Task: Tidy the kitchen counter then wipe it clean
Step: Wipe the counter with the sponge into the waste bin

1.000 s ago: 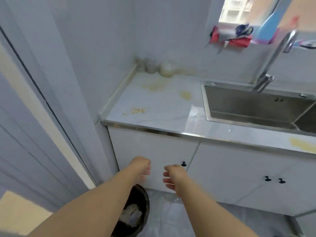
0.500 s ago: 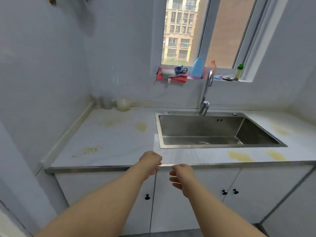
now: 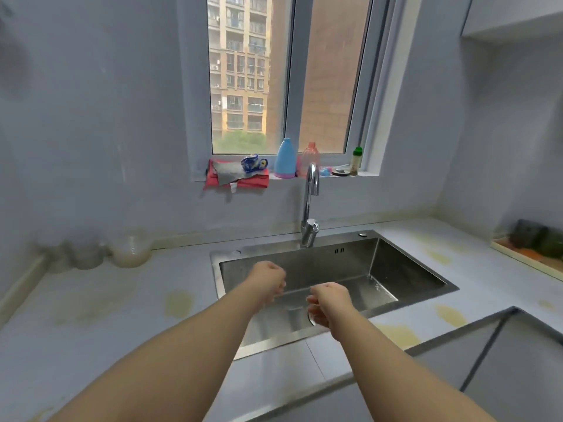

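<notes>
The pale grey stone counter (image 3: pixel 100 303), blotched with yellow stains, is wrapping around the stainless steel sink (image 3: pixel 405 269). The left hand (image 3: pixel 268 278) and right hand (image 3: pixel 329 300) are hovering close together over the basin with fingers curled inward; whether they are pinching anything cannot be told. A curved chrome tap (image 3: pixel 310 208) is standing behind.

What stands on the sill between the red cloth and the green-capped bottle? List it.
Head view, left to right: a blue-and-white crumpled thing on the cloth, a blue bottle, a clear pink bottle, then small items too blurred to name.
</notes>
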The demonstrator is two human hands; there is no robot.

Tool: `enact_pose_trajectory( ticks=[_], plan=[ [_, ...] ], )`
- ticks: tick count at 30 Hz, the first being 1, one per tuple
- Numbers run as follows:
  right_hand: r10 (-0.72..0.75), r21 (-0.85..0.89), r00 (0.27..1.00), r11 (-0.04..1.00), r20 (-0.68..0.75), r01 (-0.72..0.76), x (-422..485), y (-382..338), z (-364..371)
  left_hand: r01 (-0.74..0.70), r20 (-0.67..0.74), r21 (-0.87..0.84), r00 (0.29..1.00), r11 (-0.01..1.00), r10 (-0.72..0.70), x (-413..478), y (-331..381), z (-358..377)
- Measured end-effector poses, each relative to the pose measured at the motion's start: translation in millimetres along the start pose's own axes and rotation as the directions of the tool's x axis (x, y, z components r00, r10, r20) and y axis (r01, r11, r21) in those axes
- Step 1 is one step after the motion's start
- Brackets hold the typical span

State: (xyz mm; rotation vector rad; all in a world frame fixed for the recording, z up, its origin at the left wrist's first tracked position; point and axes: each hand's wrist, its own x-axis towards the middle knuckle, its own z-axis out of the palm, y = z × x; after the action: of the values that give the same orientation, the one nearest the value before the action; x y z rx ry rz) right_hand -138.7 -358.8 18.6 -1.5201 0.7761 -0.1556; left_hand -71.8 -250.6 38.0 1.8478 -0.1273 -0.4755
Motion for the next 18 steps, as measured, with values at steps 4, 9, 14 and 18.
enact_pose_trajectory(
  ticks=[4,9,14,18],
  plan=[
    [-0.084,-0.038,0.996,0.996,0.018,0.084,40,-33,19,-0.043,-0.040,0.048,0.998,0.998,0.045,57,20,-26],
    [-0.153,-0.125,0.988,0.980,0.024,0.155,95,-79,38,-0.080,-0.140,0.097,0.986,0.992,0.094,127,53,-58],
    [-0.217,-0.124,0.969,0.965,0.114,0.231,159,-132,65,-0.115,-0.235,0.168,0.960,0.979,0.153,189,89,-78],
    [-0.210,-0.081,0.957,0.970,0.198,0.230,207,-168,86,-0.107,-0.310,0.158,0.939,0.982,0.152,238,117,-91]
  ],
)
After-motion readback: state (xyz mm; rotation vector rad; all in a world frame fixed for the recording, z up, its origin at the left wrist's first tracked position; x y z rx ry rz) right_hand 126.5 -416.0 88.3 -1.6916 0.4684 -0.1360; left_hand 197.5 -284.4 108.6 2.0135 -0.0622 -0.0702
